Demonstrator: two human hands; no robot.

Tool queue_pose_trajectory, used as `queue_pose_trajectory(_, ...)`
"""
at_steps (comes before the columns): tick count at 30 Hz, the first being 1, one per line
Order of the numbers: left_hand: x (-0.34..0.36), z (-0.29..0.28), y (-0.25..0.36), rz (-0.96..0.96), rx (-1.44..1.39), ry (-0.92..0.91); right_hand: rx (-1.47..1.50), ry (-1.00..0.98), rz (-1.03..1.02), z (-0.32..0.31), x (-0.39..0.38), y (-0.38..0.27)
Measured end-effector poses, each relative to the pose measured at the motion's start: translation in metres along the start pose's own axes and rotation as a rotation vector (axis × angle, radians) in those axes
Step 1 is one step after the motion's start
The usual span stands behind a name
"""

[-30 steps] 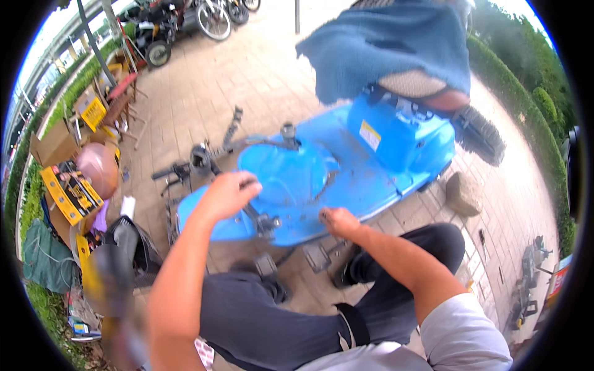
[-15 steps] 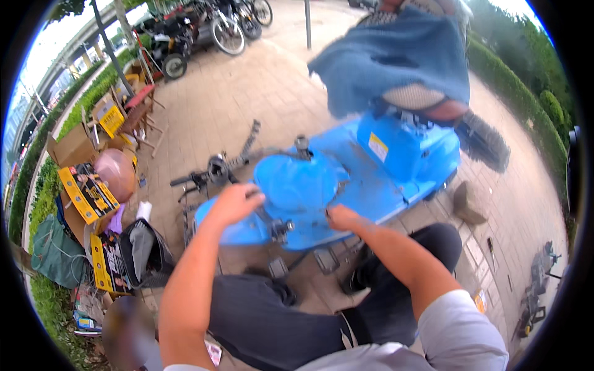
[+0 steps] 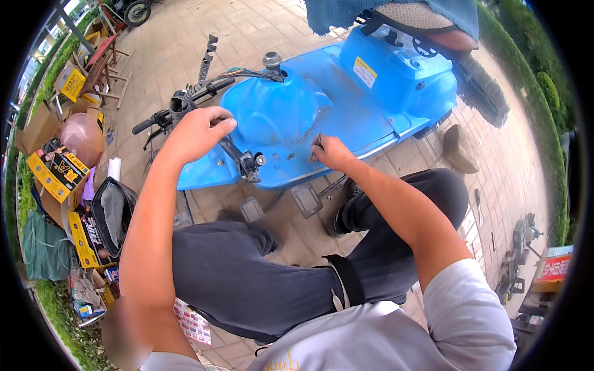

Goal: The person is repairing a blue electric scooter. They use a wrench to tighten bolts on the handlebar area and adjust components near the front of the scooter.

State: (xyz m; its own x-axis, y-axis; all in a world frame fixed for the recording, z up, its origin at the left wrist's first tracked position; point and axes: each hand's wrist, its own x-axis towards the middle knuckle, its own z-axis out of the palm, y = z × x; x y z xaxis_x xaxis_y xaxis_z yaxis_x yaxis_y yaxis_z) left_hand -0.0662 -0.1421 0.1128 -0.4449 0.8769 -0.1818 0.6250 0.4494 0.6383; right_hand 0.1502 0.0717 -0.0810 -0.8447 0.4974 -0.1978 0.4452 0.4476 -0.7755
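Note:
A blue electric scooter body (image 3: 365,123) lies in front of me on the paving, with a rounded dome (image 3: 272,111) at its left part. My left hand (image 3: 201,130) is over the black handlebar assembly, fingers curled in toward the thumb; anything inside them is hidden. A black bar with a round clamp end (image 3: 252,166) runs out below that hand. My right hand (image 3: 332,153) is closed in a pinch at the dome's lower right edge, close to the blue floor panel. A small dark bit shows at its fingertips, too small to name.
A seat under a blue cloth (image 3: 427,15) tops the scooter's rear. Pedals (image 3: 306,200) stick out toward my feet. A stone (image 3: 461,150) lies beside the rear. Cardboard boxes (image 3: 59,170) and a black bag (image 3: 113,213) stand at left, metal parts (image 3: 516,260) at right.
My view has tilted down, so the scooter and both hands sit higher in the picture. My right hand has shifted left along the dome's edge. The left hand remains by the handlebar.

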Motion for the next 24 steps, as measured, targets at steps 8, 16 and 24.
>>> queue_pose_trajectory(8, 0.007, 0.004, -0.001, 0.087, 0.010, 0.018, -0.040, 0.039, -0.044, 0.003, -0.008, 0.005)
queue_pose_trajectory(16, 0.005, 0.003, -0.005, 0.075, 0.010, 0.029, -0.215, 0.084, -0.208, 0.011, -0.013, 0.007)
queue_pose_trajectory(24, 0.004, 0.001, -0.008, 0.041, -0.036, 0.019, 0.318, 0.124, 0.160, 0.023, -0.008, -0.002)
